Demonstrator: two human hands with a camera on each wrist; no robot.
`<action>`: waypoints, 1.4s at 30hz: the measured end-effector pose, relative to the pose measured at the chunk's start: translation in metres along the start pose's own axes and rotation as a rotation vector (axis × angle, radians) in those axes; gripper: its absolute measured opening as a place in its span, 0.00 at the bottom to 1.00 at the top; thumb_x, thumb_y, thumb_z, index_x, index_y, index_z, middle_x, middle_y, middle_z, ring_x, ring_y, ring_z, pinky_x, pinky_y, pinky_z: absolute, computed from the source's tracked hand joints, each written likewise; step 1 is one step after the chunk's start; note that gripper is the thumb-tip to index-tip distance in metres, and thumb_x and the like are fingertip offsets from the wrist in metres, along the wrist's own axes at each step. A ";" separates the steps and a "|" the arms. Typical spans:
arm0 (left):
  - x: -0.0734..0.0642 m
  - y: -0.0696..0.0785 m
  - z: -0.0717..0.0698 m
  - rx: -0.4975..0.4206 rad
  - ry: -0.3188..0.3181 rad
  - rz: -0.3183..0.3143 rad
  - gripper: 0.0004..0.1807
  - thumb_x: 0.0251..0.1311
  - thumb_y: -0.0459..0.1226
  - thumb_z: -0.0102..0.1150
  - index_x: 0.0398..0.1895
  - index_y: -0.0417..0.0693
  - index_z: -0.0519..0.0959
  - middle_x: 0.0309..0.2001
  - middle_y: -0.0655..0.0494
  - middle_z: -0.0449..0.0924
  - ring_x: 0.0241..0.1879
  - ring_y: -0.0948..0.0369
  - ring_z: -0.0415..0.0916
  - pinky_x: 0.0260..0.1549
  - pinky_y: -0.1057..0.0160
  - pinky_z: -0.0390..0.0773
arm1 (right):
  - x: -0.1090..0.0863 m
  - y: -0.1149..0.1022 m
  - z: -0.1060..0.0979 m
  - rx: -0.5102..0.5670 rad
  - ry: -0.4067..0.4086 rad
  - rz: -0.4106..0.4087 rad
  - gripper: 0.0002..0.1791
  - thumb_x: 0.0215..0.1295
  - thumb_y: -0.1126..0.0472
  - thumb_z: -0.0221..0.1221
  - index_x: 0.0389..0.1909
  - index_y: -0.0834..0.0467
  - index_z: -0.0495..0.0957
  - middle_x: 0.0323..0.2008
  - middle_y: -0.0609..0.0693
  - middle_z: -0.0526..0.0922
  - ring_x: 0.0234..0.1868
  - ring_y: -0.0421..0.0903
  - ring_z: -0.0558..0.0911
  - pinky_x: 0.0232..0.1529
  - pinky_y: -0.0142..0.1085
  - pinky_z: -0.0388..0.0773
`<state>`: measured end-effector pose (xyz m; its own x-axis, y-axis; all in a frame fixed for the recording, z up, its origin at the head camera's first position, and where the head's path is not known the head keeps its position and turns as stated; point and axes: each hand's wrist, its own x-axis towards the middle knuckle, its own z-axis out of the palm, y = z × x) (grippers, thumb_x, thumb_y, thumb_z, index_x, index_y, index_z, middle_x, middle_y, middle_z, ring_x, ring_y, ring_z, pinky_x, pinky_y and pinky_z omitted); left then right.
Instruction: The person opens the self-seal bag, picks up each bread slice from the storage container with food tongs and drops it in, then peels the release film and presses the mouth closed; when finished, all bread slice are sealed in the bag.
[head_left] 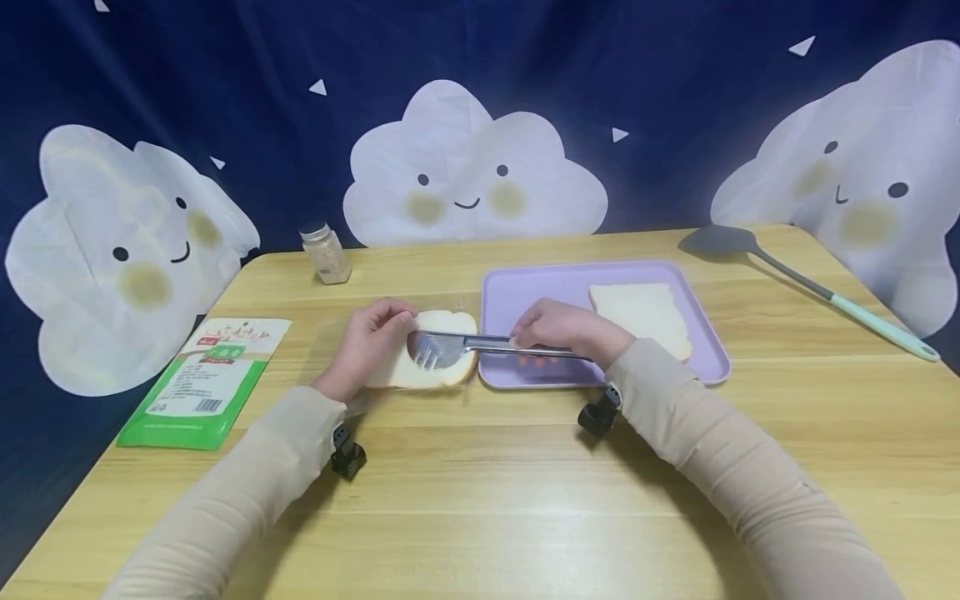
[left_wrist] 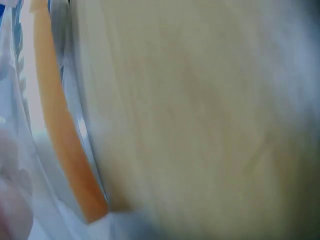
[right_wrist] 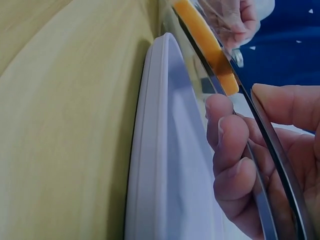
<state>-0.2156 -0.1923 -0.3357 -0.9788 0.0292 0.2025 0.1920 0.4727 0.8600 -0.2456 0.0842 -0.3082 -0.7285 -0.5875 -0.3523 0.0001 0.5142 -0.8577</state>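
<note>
My right hand [head_left: 551,323] grips a pair of metal tongs [head_left: 491,343], thumb on one arm and curled fingers on the other. The tongs' slotted head lies over a bread slice [head_left: 438,375], and in the right wrist view the slice's brown crust [right_wrist: 215,55] sits between the two arms. My left hand [head_left: 371,337] pinches a clear plastic bag [left_wrist: 10,95] at the slice's left side. Thin plastic shows around the bread in both wrist views. A second bread slice [head_left: 645,317] lies on the lilac tray [head_left: 495,292], partly under my right wrist.
To the left lies a green and white packet [head_left: 206,383]. Behind it stands a small seasoning jar [head_left: 327,254]. At the back right is a turner [head_left: 787,275] with a grey head and mint handle. Small orange marks show on the tray below the tongs.
</note>
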 end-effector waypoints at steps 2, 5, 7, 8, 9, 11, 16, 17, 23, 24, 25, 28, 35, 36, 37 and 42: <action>0.000 0.001 0.002 -0.032 -0.003 0.019 0.08 0.63 0.33 0.53 0.38 0.36 0.79 0.38 0.43 0.80 0.34 0.65 0.73 0.36 0.72 0.74 | 0.001 0.000 0.000 -0.001 -0.009 -0.006 0.12 0.58 0.68 0.52 0.40 0.71 0.77 0.17 0.49 0.80 0.15 0.39 0.72 0.17 0.29 0.66; -0.002 0.002 0.005 -0.070 -0.019 0.075 0.07 0.62 0.31 0.53 0.36 0.33 0.78 0.35 0.40 0.80 0.30 0.66 0.73 0.31 0.72 0.75 | 0.002 -0.001 0.002 0.009 -0.008 -0.005 0.12 0.58 0.67 0.52 0.39 0.70 0.77 0.18 0.50 0.80 0.15 0.39 0.73 0.17 0.29 0.66; -0.003 0.002 0.005 -0.091 -0.031 0.089 0.07 0.62 0.30 0.53 0.36 0.32 0.78 0.35 0.38 0.79 0.29 0.67 0.73 0.31 0.73 0.75 | 0.003 -0.001 0.002 0.014 -0.010 0.005 0.12 0.58 0.67 0.52 0.39 0.70 0.78 0.18 0.49 0.80 0.15 0.40 0.73 0.17 0.29 0.66; -0.004 0.002 0.004 -0.086 -0.027 0.086 0.08 0.62 0.30 0.53 0.37 0.31 0.78 0.36 0.38 0.79 0.31 0.68 0.73 0.33 0.74 0.75 | 0.003 -0.001 0.002 0.017 -0.012 0.010 0.12 0.58 0.67 0.53 0.39 0.69 0.78 0.18 0.50 0.80 0.15 0.40 0.72 0.17 0.29 0.66; -0.005 0.002 0.003 -0.081 -0.023 0.073 0.09 0.63 0.31 0.52 0.38 0.31 0.78 0.38 0.38 0.79 0.33 0.68 0.73 0.34 0.74 0.74 | 0.004 0.000 0.002 0.016 -0.015 0.015 0.12 0.58 0.67 0.53 0.39 0.69 0.78 0.18 0.50 0.80 0.16 0.40 0.72 0.18 0.29 0.66; -0.005 0.000 -0.001 -0.086 -0.001 0.031 0.10 0.65 0.33 0.51 0.39 0.31 0.77 0.41 0.38 0.78 0.36 0.68 0.73 0.38 0.74 0.73 | 0.004 0.001 0.002 0.008 -0.027 0.015 0.11 0.58 0.66 0.53 0.37 0.69 0.79 0.17 0.49 0.79 0.16 0.40 0.72 0.18 0.29 0.66; -0.004 -0.009 -0.007 -0.155 0.132 -0.046 0.13 0.66 0.35 0.50 0.41 0.31 0.75 0.42 0.42 0.78 0.38 0.69 0.71 0.39 0.74 0.72 | 0.000 0.004 0.000 0.001 -0.033 0.015 0.12 0.59 0.66 0.52 0.36 0.70 0.78 0.18 0.49 0.79 0.16 0.40 0.73 0.21 0.29 0.67; -0.004 -0.011 -0.008 -0.171 0.152 -0.048 0.13 0.65 0.35 0.50 0.41 0.30 0.75 0.41 0.42 0.78 0.37 0.70 0.72 0.39 0.74 0.72 | -0.001 0.005 -0.001 0.006 -0.035 0.014 0.12 0.60 0.66 0.52 0.37 0.70 0.78 0.18 0.49 0.79 0.17 0.40 0.73 0.21 0.29 0.68; -0.004 -0.012 -0.010 -0.173 0.177 -0.045 0.12 0.65 0.34 0.51 0.40 0.30 0.76 0.37 0.52 0.80 0.37 0.70 0.72 0.37 0.72 0.72 | -0.015 0.009 -0.010 0.007 -0.053 0.000 0.13 0.63 0.65 0.50 0.38 0.72 0.77 0.19 0.49 0.79 0.18 0.40 0.73 0.20 0.30 0.68; -0.004 -0.011 -0.010 -0.165 0.177 -0.044 0.12 0.65 0.34 0.51 0.40 0.31 0.76 0.36 0.54 0.81 0.37 0.70 0.72 0.37 0.72 0.72 | -0.017 0.010 -0.011 0.012 -0.048 0.003 0.13 0.63 0.65 0.50 0.38 0.72 0.77 0.19 0.50 0.79 0.19 0.40 0.74 0.20 0.30 0.68; -0.004 -0.011 -0.009 -0.158 0.179 -0.045 0.12 0.64 0.35 0.52 0.40 0.31 0.77 0.36 0.55 0.81 0.36 0.69 0.72 0.37 0.72 0.73 | -0.019 0.011 -0.012 0.014 -0.040 0.012 0.13 0.63 0.65 0.50 0.39 0.73 0.76 0.19 0.50 0.79 0.19 0.40 0.74 0.20 0.30 0.68; -0.004 -0.009 -0.007 -0.141 0.170 -0.048 0.11 0.64 0.35 0.52 0.40 0.33 0.78 0.37 0.51 0.81 0.37 0.67 0.73 0.38 0.69 0.74 | -0.023 0.014 -0.014 0.024 -0.004 0.040 0.13 0.63 0.67 0.50 0.42 0.73 0.74 0.20 0.51 0.79 0.19 0.41 0.74 0.19 0.30 0.69; -0.004 -0.004 0.003 -0.086 0.109 -0.038 0.09 0.63 0.33 0.53 0.39 0.35 0.79 0.40 0.42 0.80 0.37 0.62 0.74 0.35 0.73 0.74 | -0.026 0.012 -0.016 0.005 0.020 0.049 0.12 0.61 0.68 0.53 0.43 0.71 0.75 0.22 0.53 0.81 0.18 0.41 0.75 0.19 0.31 0.69; -0.004 -0.003 0.005 -0.077 0.104 -0.030 0.09 0.63 0.33 0.53 0.38 0.35 0.79 0.40 0.42 0.80 0.37 0.63 0.74 0.36 0.73 0.74 | -0.026 0.012 -0.017 -0.005 0.019 0.044 0.12 0.61 0.67 0.53 0.42 0.71 0.75 0.22 0.53 0.81 0.18 0.42 0.75 0.19 0.31 0.70; -0.004 -0.002 0.006 -0.076 0.102 -0.023 0.08 0.63 0.33 0.53 0.38 0.35 0.79 0.40 0.42 0.80 0.37 0.64 0.74 0.37 0.73 0.74 | -0.025 0.011 -0.018 -0.013 0.016 0.041 0.12 0.61 0.67 0.53 0.42 0.70 0.76 0.22 0.53 0.81 0.19 0.42 0.75 0.20 0.32 0.70; -0.003 -0.001 0.006 -0.100 0.138 -0.019 0.09 0.64 0.33 0.52 0.38 0.35 0.78 0.40 0.43 0.80 0.36 0.66 0.73 0.36 0.74 0.74 | -0.024 0.011 -0.024 -0.055 0.022 0.033 0.13 0.60 0.67 0.53 0.43 0.70 0.76 0.22 0.52 0.82 0.19 0.42 0.76 0.20 0.31 0.70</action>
<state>-0.2129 -0.1872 -0.3398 -0.9646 -0.1037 0.2425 0.1865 0.3821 0.9051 -0.2447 0.1187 -0.3004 -0.7435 -0.5562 -0.3713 -0.0131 0.5673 -0.8234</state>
